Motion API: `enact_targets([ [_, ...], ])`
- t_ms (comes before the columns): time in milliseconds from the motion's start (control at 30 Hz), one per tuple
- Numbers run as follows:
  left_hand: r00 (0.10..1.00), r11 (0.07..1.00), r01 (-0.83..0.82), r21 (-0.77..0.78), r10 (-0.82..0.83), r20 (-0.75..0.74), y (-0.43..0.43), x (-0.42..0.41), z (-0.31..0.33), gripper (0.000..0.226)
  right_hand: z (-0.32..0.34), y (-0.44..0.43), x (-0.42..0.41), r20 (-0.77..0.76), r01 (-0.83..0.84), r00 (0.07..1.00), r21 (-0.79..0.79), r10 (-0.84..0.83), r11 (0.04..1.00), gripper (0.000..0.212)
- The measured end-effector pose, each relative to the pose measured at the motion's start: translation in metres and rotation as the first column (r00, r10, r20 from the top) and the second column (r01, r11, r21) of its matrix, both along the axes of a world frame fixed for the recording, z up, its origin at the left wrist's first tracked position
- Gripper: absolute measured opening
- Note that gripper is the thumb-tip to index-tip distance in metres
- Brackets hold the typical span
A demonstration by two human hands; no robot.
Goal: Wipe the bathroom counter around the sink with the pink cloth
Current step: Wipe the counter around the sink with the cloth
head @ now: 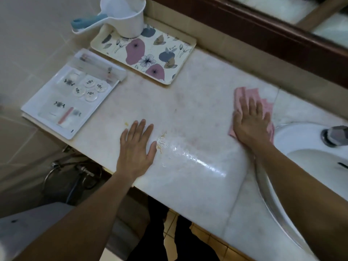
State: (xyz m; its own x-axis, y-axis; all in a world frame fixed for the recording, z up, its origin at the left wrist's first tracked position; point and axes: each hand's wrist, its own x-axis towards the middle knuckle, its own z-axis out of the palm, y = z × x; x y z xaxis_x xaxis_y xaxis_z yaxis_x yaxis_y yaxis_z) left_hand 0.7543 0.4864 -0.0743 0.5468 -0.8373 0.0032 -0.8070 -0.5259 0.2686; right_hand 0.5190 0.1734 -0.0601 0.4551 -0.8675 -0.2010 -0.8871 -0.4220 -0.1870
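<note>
The pale marble counter [188, 102] stretches across the view, with a wet glossy patch near its front edge. My right hand [250, 121] presses flat on the pink cloth [243, 94], just left of the white sink [301, 140]. The cloth pokes out beyond my fingers and beside my palm. Resting flat on the counter near the front edge is my left hand [138, 146], fingers spread and holding nothing. A small yellowish smear [162, 140] lies right beside its thumb.
A floral tray [148, 59] carries a white water scoop [124, 17] at the back left. A white tray of small toiletries [69, 95] overhangs the counter's left end. The chrome tap [335, 134] stands on the sink. A dark wooden mirror frame [263, 32] runs along the back.
</note>
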Motion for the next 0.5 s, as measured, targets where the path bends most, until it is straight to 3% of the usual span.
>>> enact_targets([
  [67, 1.0, 1.0, 0.002, -0.018, -0.002, 0.008, -0.001, 0.001, -0.001, 0.059, 0.001, -0.032, 0.023, 0.017, 0.074, 0.997, 0.036, -0.075, 0.997, 0.071],
  [133, 1.0, 1.0, 0.0, -0.031, 0.0, 0.02, -0.001, 0.0, -0.003, 0.059, 0.0, -0.037, 0.061, 0.057, 0.046, 0.997, 0.053, -0.049, 0.998, 0.073],
  [233, 1.0, 1.0, -0.008, -0.025, 0.009, 0.024, 0.0, 0.001, -0.006, 0.06, 0.001, 0.005, 0.112, 0.109, -0.199, 0.975, 0.045, 0.193, 0.979, 0.071],
  [367, 1.0, 1.0, -0.016, -0.014, 0.016, 0.018, 0.001, 0.0, -0.007, 0.06, 0.0, 0.068, 0.09, 0.137, -0.601, 0.791, -0.003, 0.596, 0.799, 0.063],
  [433, 1.0, 1.0, -0.02, -0.012, 0.02, 0.014, 0.0, 0.001, -0.007, 0.061, -0.003, 0.037, 0.083, 0.136, -0.605, 0.786, -0.032, 0.603, 0.796, 0.056],
  [500, 1.0, 1.0, -0.021, -0.016, 0.021, 0.005, 0.001, 0.0, -0.009, 0.061, -0.005, -0.012, 0.091, 0.112, -0.455, 0.881, -0.061, 0.459, 0.889, 0.055],
])
